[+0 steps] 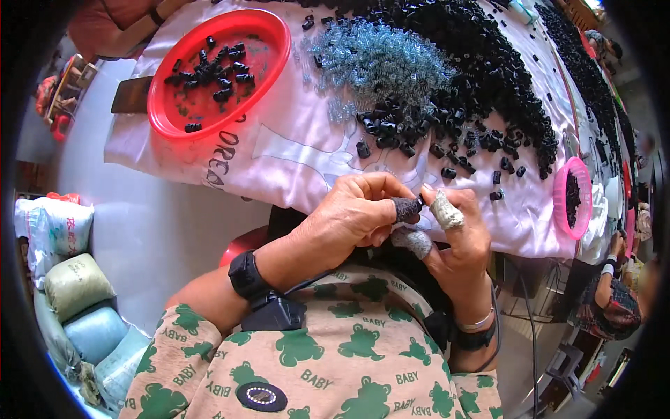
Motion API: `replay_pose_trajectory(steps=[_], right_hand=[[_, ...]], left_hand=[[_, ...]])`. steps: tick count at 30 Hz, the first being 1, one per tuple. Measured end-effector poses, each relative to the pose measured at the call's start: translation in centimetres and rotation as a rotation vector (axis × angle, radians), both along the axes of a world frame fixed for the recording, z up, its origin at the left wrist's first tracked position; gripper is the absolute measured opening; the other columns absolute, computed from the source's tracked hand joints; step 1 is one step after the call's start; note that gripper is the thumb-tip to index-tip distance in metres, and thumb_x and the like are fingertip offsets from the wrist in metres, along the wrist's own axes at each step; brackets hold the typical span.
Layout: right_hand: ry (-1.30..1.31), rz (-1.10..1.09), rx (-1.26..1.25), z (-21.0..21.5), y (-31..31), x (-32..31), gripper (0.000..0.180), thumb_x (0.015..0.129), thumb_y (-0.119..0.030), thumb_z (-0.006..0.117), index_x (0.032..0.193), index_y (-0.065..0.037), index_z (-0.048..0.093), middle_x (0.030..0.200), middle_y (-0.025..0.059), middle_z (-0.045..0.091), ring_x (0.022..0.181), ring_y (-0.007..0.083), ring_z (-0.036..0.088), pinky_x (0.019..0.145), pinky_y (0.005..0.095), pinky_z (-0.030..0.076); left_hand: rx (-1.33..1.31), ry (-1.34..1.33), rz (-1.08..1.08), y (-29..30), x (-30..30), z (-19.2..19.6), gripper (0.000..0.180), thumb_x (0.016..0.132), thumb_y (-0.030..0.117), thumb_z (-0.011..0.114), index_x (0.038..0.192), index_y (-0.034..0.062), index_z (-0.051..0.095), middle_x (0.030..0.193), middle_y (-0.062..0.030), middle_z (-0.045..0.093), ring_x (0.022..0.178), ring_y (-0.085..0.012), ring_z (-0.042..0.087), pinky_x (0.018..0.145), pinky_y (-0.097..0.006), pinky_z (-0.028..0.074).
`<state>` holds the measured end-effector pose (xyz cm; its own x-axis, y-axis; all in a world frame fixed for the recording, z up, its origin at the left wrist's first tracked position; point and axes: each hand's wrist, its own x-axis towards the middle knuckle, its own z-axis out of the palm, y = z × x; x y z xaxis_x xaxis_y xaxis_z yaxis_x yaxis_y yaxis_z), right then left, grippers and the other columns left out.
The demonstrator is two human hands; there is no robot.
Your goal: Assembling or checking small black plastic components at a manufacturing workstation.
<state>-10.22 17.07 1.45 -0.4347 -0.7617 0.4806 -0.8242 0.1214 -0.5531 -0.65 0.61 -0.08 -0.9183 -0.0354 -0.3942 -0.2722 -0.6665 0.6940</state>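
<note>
My left hand (356, 209) and my right hand (460, 241) meet in front of my chest, near the table's front edge. Between their fingertips is a small black plastic piece (420, 203), mostly hidden; it looks like part of a cord lock. Both hands are closed in a pinch around it. A dark cloth finger cover (405, 209) wraps a left fingertip, while a whitish finger cover (447, 211) is on a right finger. A grey finger cover (413, 242) sits on my right thumb. Just beyond lie loose black barrel-shaped pieces (391, 126) and a heap of small metal springs (380, 59).
A red basin (159, 105) with several black pieces stands at the left on the pink cloth (279, 174). A pink basket (562, 202) of dark small parts is at the right. Stuffed sacks (77, 286) lie on the floor at left. Other people sit nearby.
</note>
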Motion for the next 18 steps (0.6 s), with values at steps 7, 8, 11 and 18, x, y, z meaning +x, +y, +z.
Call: replay_pose_trajectory(steps=[7, 8, 11, 18], right_hand=[[0.069, -0.066, -0.069, -0.8, -0.6, 0.5, 0.055, 0.062, 0.008, 0.074, 0.115, 0.001, 0.063, 0.098, 0.0117, 0.062, 0.084, 0.0286, 0.059, 0.073, 0.037, 0.05], [0.069, -0.067, -0.071, -0.9, -0.6, 0.4, 0.055, 0.062, 0.008, 0.074, 0.115, 0.001, 0.063, 0.098, 0.0117, 0.062, 0.084, 0.0286, 0.059, 0.073, 0.037, 0.05], [0.111, -0.07, -0.075, -0.9, -0.5, 0.3, 0.054, 0.061, 0.009, 0.073, 0.113, 0.001, 0.063, 0.097, 0.0116, 0.062, 0.084, 0.0284, 0.059, 0.072, 0.037, 0.049], [0.149, -0.048, -0.014, -0.4, -0.3, 0.3, 0.052, 0.061, 0.005, 0.075, 0.112, 0.0, 0.064, 0.095, 0.0116, 0.061, 0.084, 0.0285, 0.059, 0.072, 0.0365, 0.049]], left_hand=[[0.028, 0.001, 0.007, 0.1, -0.1, 0.3, 0.014, 0.089, 0.016, 0.068, 0.098, 0.0054, 0.064, 0.076, 0.0035, 0.059, 0.054, -0.0016, 0.046, 0.047, -0.017, 0.033], [0.033, 0.003, -0.005, 0.1, 0.0, 0.1, 0.014, 0.09, 0.016, 0.067, 0.098, 0.0056, 0.064, 0.076, 0.0039, 0.059, 0.055, -0.0012, 0.045, 0.047, -0.016, 0.032], [0.004, -0.004, -0.022, 0.3, 0.0, 0.1, 0.015, 0.09, 0.017, 0.067, 0.1, 0.0055, 0.064, 0.075, 0.0048, 0.058, 0.056, -0.0006, 0.045, 0.048, -0.016, 0.032], [-0.262, -0.001, -0.031, 0.3, 0.0, 1.3, 0.018, 0.089, 0.015, 0.064, 0.103, 0.0038, 0.066, 0.071, 0.0064, 0.054, 0.057, -0.0002, 0.043, 0.05, -0.016, 0.032]])
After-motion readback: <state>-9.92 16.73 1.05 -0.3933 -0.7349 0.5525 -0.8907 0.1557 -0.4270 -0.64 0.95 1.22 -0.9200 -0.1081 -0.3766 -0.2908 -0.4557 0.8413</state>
